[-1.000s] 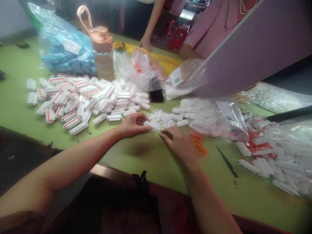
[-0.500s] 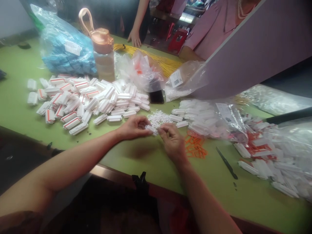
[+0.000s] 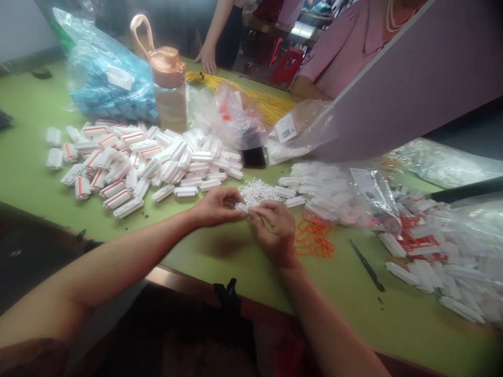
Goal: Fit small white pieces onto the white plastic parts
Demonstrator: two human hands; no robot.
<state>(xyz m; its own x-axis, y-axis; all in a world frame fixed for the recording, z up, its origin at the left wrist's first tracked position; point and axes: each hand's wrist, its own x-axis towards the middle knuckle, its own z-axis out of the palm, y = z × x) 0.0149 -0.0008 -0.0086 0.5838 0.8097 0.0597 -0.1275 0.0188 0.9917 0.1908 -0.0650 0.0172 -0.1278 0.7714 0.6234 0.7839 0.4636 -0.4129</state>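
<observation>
My left hand (image 3: 216, 205) and my right hand (image 3: 274, 229) meet just above the green table (image 3: 243, 262), fingers pinched together on one small white plastic connector (image 3: 242, 208). Right behind them lies a heap of tiny white plastic bits (image 3: 257, 190). To the left spreads a big pile of white connectors with orange strips (image 3: 133, 159). Orange clips (image 3: 314, 238) lie just right of my right hand.
A pink-lidded water bottle (image 3: 167, 84), a blue bag of parts (image 3: 106, 78), clear bags and a black phone (image 3: 253, 156) stand behind. More white and orange parts (image 3: 432, 251) lie right, with a black tool (image 3: 367, 266). Other people stand across the table.
My right hand has moved left from the table to meet my left hand on the white connector. The far person's hand has shifted left.
</observation>
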